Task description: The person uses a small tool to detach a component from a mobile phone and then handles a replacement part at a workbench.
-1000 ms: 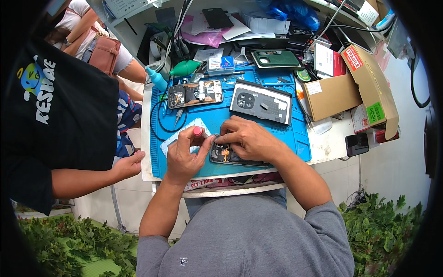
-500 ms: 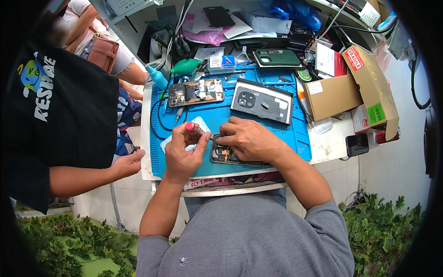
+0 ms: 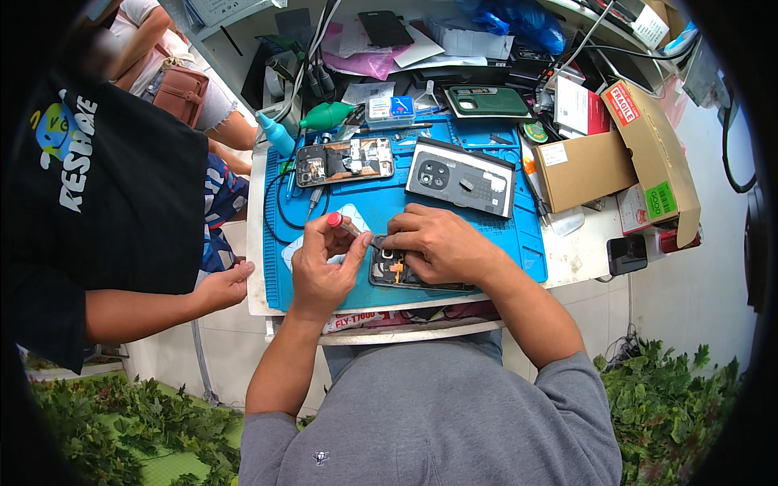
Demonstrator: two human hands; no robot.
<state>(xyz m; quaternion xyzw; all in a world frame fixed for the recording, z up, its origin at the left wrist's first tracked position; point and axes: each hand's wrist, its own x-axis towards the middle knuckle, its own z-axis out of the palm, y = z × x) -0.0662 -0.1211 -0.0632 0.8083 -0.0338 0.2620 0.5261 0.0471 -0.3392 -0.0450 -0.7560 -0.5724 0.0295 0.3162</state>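
An opened phone (image 3: pixel 387 274) lies on the blue repair mat (image 3: pixel 369 303) near the front edge, its inner parts and an orange flex strip showing. My left hand (image 3: pixel 322 266) is closed on a small screwdriver (image 3: pixel 335 219) with a red end, tilted toward the phone's upper left corner. Curled over the phone is my right hand (image 3: pixel 446 245), its fingertips gripping at that same end; the palm hides the phone's right part. A white and light-blue pad (image 3: pixel 350 214) lies partly under my left hand.
Behind my hands lie a second opened phone (image 3: pixel 347 162) and a dark phone back panel (image 3: pixel 460 177). Cardboard boxes (image 3: pixel 587 168) stand at the right. A cable (image 3: pixel 274 223) loops over the mat's left side. At the left, another person's hand (image 3: pixel 225 289) is beside the table edge.
My right fingers have shifted very slightly on the phone, showing a little more of its upper left corner. The screwdriver and my left hand have barely moved.
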